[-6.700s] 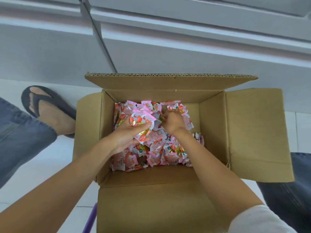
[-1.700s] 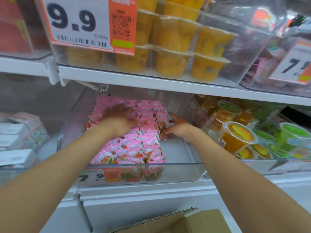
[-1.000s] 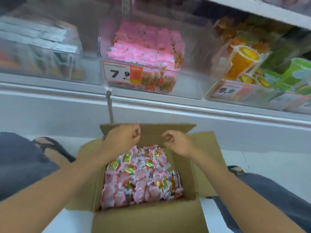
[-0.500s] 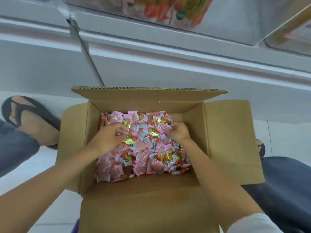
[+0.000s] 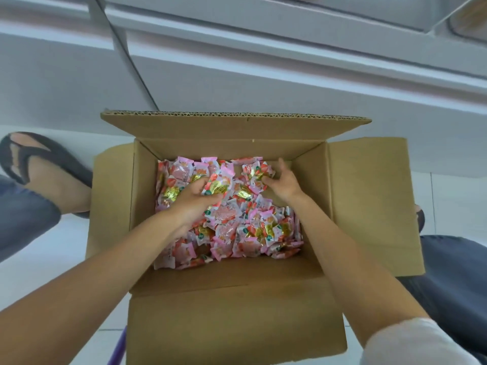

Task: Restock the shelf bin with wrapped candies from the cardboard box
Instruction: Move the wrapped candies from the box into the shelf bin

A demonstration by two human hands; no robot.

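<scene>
The left hand (image 5: 196, 200) is down in the heap, its fingers curled round a clump of pink and red wrapped candies (image 5: 250, 225) and the palm turned toward the middle of the pile. Just beside it, toward the far right corner, the right hand (image 5: 283, 181) hooks its fingers over a few wrappers while the thumb sticks up free; how many it grips cannot be told. Both forearms reach in over the near wall, and a white sleeve (image 5: 416, 343) shows on the right arm at the lower edge. The candies lie loose inside the cardboard box (image 5: 369, 206), covering most of its bottom. All four flaps are folded out, the far one leaning toward the grey shelf base (image 5: 237, 75). The box sits on a white tiled floor (image 5: 39, 272). To its left are a foot in a dark sandal (image 5: 39, 167) and a leg in blue jeans (image 5: 21, 214). A purple strip (image 5: 117, 349) pokes out by the near left corner.
</scene>
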